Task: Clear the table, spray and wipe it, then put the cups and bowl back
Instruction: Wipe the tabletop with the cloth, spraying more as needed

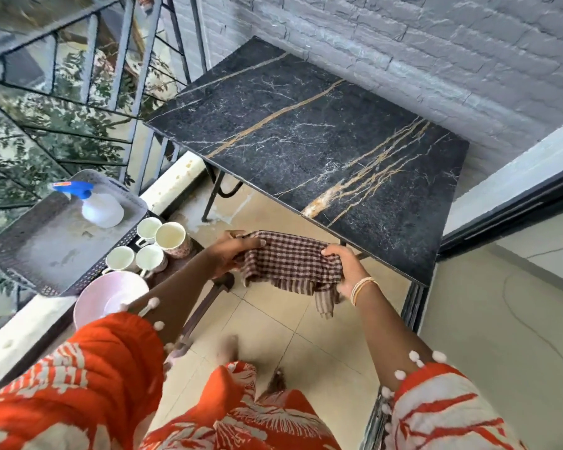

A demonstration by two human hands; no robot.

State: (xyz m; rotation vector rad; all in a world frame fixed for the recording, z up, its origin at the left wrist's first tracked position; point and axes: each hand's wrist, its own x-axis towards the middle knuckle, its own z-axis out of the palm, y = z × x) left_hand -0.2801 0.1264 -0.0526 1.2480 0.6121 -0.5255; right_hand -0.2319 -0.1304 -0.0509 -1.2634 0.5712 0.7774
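Observation:
The black marble table (306, 131) with gold veins stands against the wall with nothing on its top. In front of its near edge I hold a brown checked cloth (290, 264) stretched between both hands: my left hand (231, 254) grips its left end and my right hand (346, 267) its right end. Several white cups (150, 245) and a pink bowl (111, 297) sit on a low dark stand at the left. A white spray bottle (98, 204) with a blue trigger lies in a grey tray (46, 248).
The grey tray rests on the white ledge by the metal railing (88, 76) at the left. A grey brick wall (436, 60) runs behind the table and a dark sliding-door frame (501, 216) is at the right. Beige tiled floor lies below my hands.

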